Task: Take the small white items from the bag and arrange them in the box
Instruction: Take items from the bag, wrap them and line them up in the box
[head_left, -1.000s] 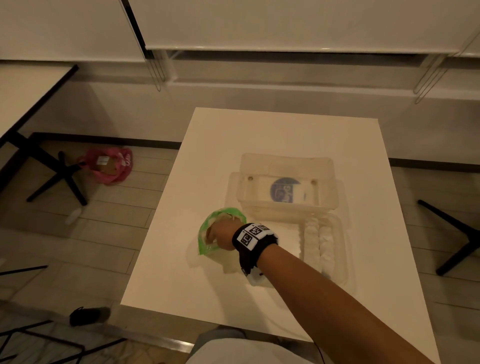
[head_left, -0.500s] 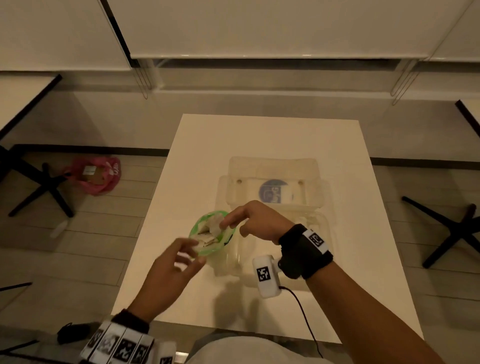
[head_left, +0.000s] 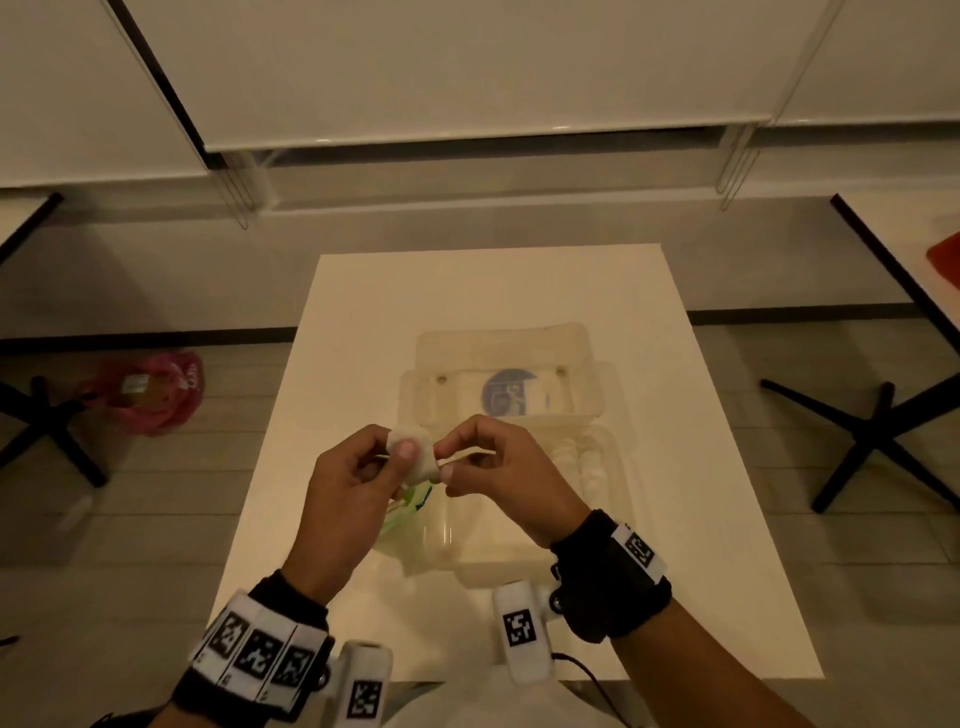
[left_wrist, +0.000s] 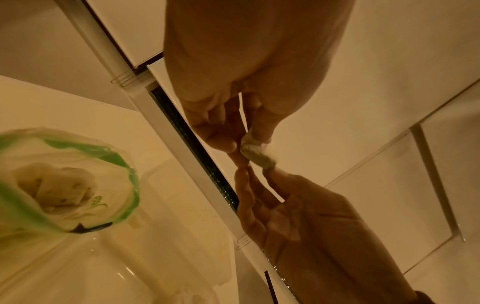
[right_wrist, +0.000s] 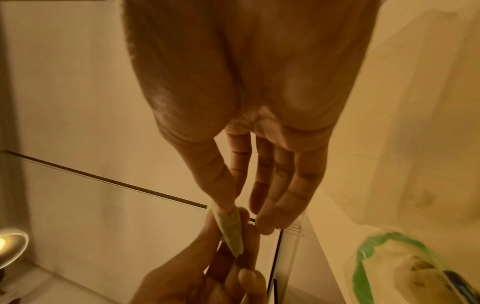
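A small white item (head_left: 413, 454) is held in the air between both hands, above the bag. My left hand (head_left: 397, 447) pinches its left side with thumb and fingers. From the right, my right hand (head_left: 444, 460) pinches its other edge. The left wrist view shows the item (left_wrist: 257, 153) between the two sets of fingertips, and the right wrist view shows it (right_wrist: 230, 231) edge-on under my thumb. The clear bag with a green rim (head_left: 410, 506) stands open below the hands, with more white items inside (left_wrist: 57, 189). The clear plastic box (head_left: 519, 540) lies just right of it.
The box's lid (head_left: 509, 358) lies open at the back, with a blue label (head_left: 511, 392). A row of white items (head_left: 587, 462) lines the box's right side. The white table (head_left: 675, 415) has edges on all sides. A pink bag (head_left: 150, 389) lies on the floor at left.
My right hand came out of the bag with a white item. My left hand rose to meet it, and both now hold the item above the bag.
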